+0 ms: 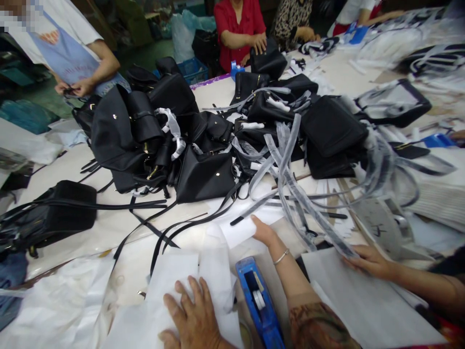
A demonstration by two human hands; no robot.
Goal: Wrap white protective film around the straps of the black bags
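Note:
My left hand (194, 315) lies flat with its fingers spread on white paper sheets (174, 271) at the table's near edge. To its right, my right hand (264, 231), with a bracelet at the wrist and a patterned sleeve, grips the edge of a small white paper sheet (236, 235). Its fingertips are partly hidden. Between my forearms sits a blue tape dispenser (250, 276). Just beyond my right hand, a plastic-wrapped strap (290, 182) crosses others. Black bags (207, 174) are heaped ahead of my hands.
At right, a co-worker's hand (370, 261) holds the end of a wrapped strap above a large grey-white sheet (366, 295). A black bag (76, 203) with long straps lies left. Across the table, a person in red (238, 29) handles a black bag (269, 58). Another person in an apron (72, 55) stands at left.

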